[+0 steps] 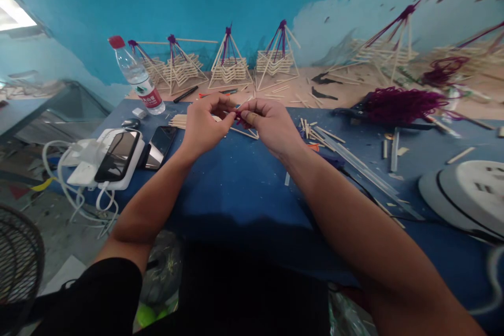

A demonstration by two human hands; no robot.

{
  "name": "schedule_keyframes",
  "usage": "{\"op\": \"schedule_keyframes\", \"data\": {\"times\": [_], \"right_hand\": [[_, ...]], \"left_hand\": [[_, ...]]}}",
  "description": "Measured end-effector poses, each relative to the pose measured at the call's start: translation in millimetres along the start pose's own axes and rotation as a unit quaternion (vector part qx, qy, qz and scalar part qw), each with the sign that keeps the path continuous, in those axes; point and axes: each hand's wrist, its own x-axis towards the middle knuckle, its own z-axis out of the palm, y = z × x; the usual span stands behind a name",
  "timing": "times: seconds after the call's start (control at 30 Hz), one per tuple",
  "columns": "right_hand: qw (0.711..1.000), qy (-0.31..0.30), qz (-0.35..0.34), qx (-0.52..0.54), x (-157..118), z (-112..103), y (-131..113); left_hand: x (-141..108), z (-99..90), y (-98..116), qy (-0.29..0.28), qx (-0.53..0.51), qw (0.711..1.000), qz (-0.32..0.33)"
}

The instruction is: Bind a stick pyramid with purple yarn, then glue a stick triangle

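My left hand (208, 122) and my right hand (268, 122) meet over the back part of the blue table (236, 184). Fingertips of both pinch a small piece of purple yarn (239, 115) between them. Thin wooden sticks (179, 121) lie just left of my left hand, partly hidden by it. More short sticks (321, 136) are scattered to the right of my right hand, near a clear strip (354, 163). A large bundle of purple yarn (405, 105) rests farther right.
Several stick structures (229, 71) with purple-tied tops line the wall. A water bottle (147, 89), phones (118, 155) (160, 144) and white cables (59, 168) are at left. A round white device (468, 194) stands at right.
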Motion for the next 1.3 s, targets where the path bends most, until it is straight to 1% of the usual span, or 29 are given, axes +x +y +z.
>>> {"op": "schedule_keyframes", "data": {"times": [0.27, 0.47, 0.67, 0.83, 0.93, 1.03, 1.13, 1.2, 1.3], "right_hand": [[1.000, 0.000, -0.029, -0.011, 2.6, 0.6, 8.3], [0.998, -0.011, -0.055, -0.037, 1.6, -0.5, 5.3], [0.998, -0.005, -0.029, -0.053, 0.3, 0.8, 0.5], [0.998, 0.033, -0.002, -0.048, 1.0, 1.4, -2.5], [0.995, 0.047, 0.005, -0.088, -0.5, -1.0, -5.9], [0.988, 0.032, -0.010, -0.148, -4.1, -2.6, -11.0], [0.984, 0.019, -0.018, -0.174, -7.2, -1.5, -14.4], [0.987, 0.020, -0.013, -0.160, -7.6, 0.2, -14.0], [0.994, 0.028, 0.007, -0.106, -6.1, 2.3, -10.2]], "left_hand": [[1.9, -0.4, -3.2, 0.000, -0.022, 1.000, -0.012], [1.3, 1.4, -4.4, 0.009, -0.030, 1.000, -0.006], [1.8, 2.8, -10.2, 0.008, -0.033, 0.999, 0.003], [3.7, 5.0, -15.4, 0.032, -0.032, 0.999, 0.000], [4.9, 5.8, -17.8, 0.036, -0.041, 0.998, -0.009], [5.3, 5.6, -18.9, 0.033, -0.048, 0.998, -0.011], [5.3, 5.1, -18.8, 0.027, -0.051, 0.998, -0.007], [5.5, 4.8, -18.9, 0.027, -0.049, 0.998, -0.003], [5.7, 4.9, -19.5, 0.034, -0.042, 0.999, 0.005]]}}
